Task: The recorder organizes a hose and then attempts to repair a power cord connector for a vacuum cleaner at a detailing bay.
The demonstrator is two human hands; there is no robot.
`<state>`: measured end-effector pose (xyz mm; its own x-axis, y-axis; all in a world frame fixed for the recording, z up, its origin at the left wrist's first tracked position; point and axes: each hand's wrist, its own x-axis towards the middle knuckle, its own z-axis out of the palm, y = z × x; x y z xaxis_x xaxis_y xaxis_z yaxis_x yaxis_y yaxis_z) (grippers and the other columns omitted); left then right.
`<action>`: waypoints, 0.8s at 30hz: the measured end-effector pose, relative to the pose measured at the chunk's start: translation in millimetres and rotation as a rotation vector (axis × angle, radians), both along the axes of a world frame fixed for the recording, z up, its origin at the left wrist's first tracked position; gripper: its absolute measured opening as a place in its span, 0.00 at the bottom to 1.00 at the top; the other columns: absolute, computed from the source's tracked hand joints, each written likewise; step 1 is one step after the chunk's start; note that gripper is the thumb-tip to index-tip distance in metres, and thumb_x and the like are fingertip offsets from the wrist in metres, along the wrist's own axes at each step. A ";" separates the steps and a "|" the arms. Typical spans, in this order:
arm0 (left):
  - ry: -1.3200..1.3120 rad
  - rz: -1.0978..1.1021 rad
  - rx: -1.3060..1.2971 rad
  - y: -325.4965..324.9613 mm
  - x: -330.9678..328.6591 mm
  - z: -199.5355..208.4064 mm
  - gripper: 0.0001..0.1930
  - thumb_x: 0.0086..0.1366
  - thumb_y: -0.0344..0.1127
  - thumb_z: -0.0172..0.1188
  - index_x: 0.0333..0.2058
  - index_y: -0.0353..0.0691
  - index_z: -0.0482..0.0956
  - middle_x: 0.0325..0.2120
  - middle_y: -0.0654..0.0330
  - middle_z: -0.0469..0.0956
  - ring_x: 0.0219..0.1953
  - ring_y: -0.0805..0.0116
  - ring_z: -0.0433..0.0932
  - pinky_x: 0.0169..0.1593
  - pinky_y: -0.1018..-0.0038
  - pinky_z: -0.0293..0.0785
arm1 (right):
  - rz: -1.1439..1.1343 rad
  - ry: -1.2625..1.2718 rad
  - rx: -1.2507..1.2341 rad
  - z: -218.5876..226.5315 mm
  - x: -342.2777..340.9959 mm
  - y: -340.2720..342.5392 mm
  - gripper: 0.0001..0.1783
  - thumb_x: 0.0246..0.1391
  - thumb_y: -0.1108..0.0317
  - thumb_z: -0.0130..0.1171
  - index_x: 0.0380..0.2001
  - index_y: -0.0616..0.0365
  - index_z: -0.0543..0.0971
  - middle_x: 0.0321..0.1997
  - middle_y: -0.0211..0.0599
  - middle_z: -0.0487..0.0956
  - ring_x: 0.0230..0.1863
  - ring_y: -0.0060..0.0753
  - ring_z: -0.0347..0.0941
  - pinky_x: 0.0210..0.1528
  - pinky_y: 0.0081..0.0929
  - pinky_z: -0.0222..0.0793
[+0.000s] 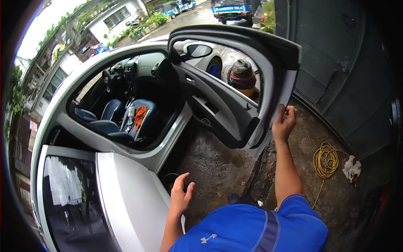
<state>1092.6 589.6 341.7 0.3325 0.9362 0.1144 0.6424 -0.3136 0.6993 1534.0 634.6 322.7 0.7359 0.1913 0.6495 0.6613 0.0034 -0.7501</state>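
The front door (228,107) of a white car (130,180) stands swung out, its dark inner panel facing me. My right hand (284,122) is at the door's rear edge, fingers curled against it. Held in the air beside the white rear door (126,197), my left hand (181,195) has its fingers apart and nothing in it. Through the front doorway I see dark blue seats (112,110). An orange cloth (140,116) and a clear bottle (131,112) lie on the nearer seat. The steering wheel (108,80) is farther in.
Beyond the door window stands a vacuum cleaner (242,75) with a dark top. A coiled yellow hose or cord (325,160) lies on the wet concrete at right, near a white and brown animal (351,169). A dark metal gate (336,63) rises behind the door. Farther off is a blue vehicle (231,10).
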 end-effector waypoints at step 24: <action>-0.828 -0.850 -0.204 177.5 456.7 19.0 0.42 0.76 0.70 0.33 0.72 0.40 0.56 0.67 0.52 0.64 0.71 0.61 0.62 0.73 0.57 0.51 | 0.090 -0.080 -0.054 -2.2 134.7 -3.8 0.18 0.60 0.52 0.67 0.29 0.57 0.80 0.30 0.41 0.80 0.39 0.46 0.75 0.47 0.42 0.65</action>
<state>1549.2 767.1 360.7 0.7478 0.4788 0.4600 -0.3830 -0.2548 0.8879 1668.7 630.8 320.5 0.6604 0.2905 0.6925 0.7178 0.0269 -0.6958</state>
